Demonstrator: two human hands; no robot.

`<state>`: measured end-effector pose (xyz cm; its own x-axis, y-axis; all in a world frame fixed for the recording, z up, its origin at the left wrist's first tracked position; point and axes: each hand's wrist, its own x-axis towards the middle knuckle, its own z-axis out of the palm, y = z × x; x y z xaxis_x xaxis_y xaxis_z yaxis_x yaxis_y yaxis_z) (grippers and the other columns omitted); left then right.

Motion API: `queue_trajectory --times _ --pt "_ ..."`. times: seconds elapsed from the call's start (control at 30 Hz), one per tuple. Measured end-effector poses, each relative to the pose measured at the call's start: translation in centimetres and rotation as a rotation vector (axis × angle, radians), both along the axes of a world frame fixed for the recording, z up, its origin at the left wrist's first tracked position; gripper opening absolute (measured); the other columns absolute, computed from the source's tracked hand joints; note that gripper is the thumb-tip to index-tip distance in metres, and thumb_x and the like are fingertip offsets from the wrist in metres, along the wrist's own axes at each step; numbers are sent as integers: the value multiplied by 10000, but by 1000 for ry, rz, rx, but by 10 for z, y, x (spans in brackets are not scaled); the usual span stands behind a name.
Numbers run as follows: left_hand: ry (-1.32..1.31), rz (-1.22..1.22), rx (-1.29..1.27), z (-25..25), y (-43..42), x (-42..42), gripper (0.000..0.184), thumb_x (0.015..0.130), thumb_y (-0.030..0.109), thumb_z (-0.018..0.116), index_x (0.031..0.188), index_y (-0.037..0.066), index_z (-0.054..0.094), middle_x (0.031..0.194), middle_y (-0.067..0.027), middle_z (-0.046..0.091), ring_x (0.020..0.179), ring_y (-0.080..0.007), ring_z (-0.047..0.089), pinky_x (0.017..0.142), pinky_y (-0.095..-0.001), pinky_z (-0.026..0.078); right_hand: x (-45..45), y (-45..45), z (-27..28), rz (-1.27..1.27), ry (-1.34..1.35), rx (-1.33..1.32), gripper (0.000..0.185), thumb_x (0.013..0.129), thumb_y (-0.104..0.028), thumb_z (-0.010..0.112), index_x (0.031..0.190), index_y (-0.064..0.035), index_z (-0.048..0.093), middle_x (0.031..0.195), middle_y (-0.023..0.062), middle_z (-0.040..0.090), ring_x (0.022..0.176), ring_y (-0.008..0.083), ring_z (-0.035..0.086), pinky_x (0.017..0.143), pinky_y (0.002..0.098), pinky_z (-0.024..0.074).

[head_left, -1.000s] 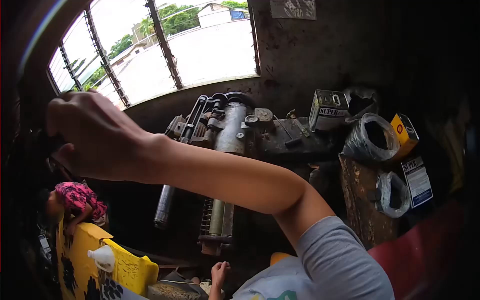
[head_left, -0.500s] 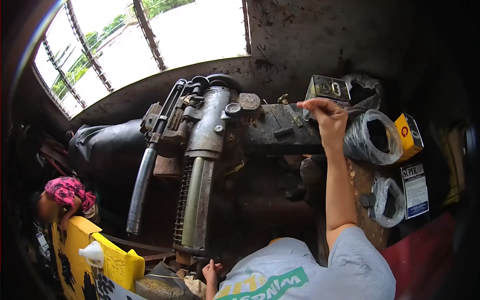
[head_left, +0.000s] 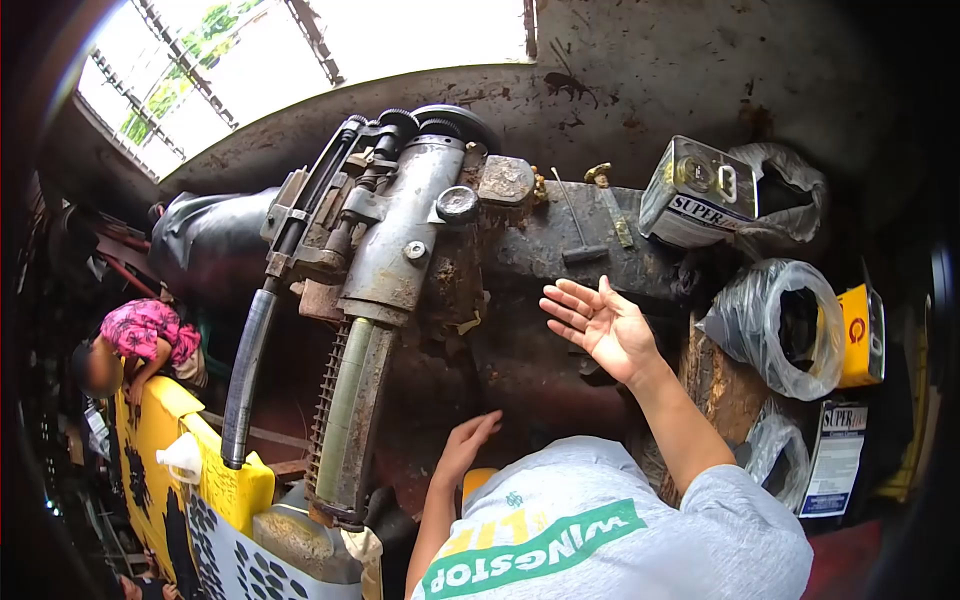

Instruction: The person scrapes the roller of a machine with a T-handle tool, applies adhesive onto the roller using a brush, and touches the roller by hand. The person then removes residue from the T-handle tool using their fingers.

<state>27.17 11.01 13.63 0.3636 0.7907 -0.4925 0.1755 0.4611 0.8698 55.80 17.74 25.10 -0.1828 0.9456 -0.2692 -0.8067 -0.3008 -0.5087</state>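
My right hand (head_left: 605, 325) is raised palm up in front of the workbench (head_left: 530, 240), fingers spread and empty. Lower and nearer my body, my left hand (head_left: 468, 445) is held with its fingers extended, touching nothing. To its left stands a large greasy metal machine (head_left: 400, 230) with a wheel at its top, a spring and a greenish shaft (head_left: 345, 410) pointing down, and a dark rod (head_left: 250, 370) beside them. A hammer-like tool (head_left: 584, 253) lies on the bench beyond my right hand.
Metal cans (head_left: 700, 195), plastic-wrapped coils (head_left: 775, 325) and a yellow box (head_left: 862, 335) are at the right. At the left, a person in a pink shirt (head_left: 145, 335) leans on a yellow panel (head_left: 160, 430) near a white jug (head_left: 180, 458). A window (head_left: 420, 35) is above.
My right hand has come down from the left across to the bench front and opened palm up. My left hand has risen slightly. The camera view has tilted down, bringing the machine closer.
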Motion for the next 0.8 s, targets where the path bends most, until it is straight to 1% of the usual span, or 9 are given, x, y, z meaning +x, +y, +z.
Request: queue_trajectory --times 0.1,0.17,0.23,0.27,0.3,0.47,0.57,0.63,0.8 --pt "-217 -43 228 36 35 43 373 968 255 544 1237 0 583 1142 -108 649 1028 -185 617 896 -297 458 2 -3 3 55 56 -45 629 1001 -481 304 1304 38 489 1328 197 516 1268 309 463 1058 450 368" --pt "-301 86 256 67 52 69 349 911 122 628 1231 -9 581 1058 -109 666 924 -142 635 808 -254 509 1 -8 2 68 -23 -23 690 987 -539 284 1273 39 529 1339 177 515 1257 287 467 1047 433 369" --pt "-344 171 340 88 65 91 361 882 86 659 1223 -6 586 986 -99 675 845 -115 636 742 -236 526 1 -14 -3 73 -113 26 711 980 -561 283 1249 38 555 1342 165 517 1248 272 472 1039 425 369" --pt "-353 169 355 93 71 99 364 873 83 670 1217 -5 590 949 -93 678 810 -108 634 717 -233 528 1 -18 -3 93 -135 35 737 971 -600 266 1208 11 603 1331 125 529 1244 225 439 1033 394 339" --pt "-365 167 372 97 76 106 367 864 79 680 1211 -5 594 913 -86 680 774 -100 632 691 -230 531 2 -21 -5 107 -156 67 736 971 -600 264 1200 7 610 1356 129 501 1255 223 426 1039 394 330" --pt "-533 117 136 92 85 124 240 886 209 674 988 -8 664 860 -78 678 685 -104 620 631 -225 523 2 -33 -10 72 -248 173 752 981 -585 217 1150 8 648 1490 149 300 1328 234 327 1080 417 274" --pt "-780 167 -52 89 84 132 211 898 183 658 971 -15 669 852 -79 676 696 -93 620 603 -230 525 -2 -38 -10 19 -164 180 714 990 -558 248 1175 17 629 1525 128 223 1321 235 328 1076 404 280" --pt "-817 156 -51 90 85 132 214 901 184 650 984 -13 669 858 -78 676 707 -97 622 622 -235 533 -6 -40 -11 -1 -39 159 697 993 -544 274 1198 33 606 1528 125 203 1316 220 331 1063 389 305" --pt "-872 125 -28 95 88 133 258 911 165 633 1099 -12 643 902 -75 676 738 -106 629 702 -245 552 -12 -38 -11 28 199 134 651 991 -535 298 1282 -9 549 1363 58 431 1183 186 436 1044 380 339"
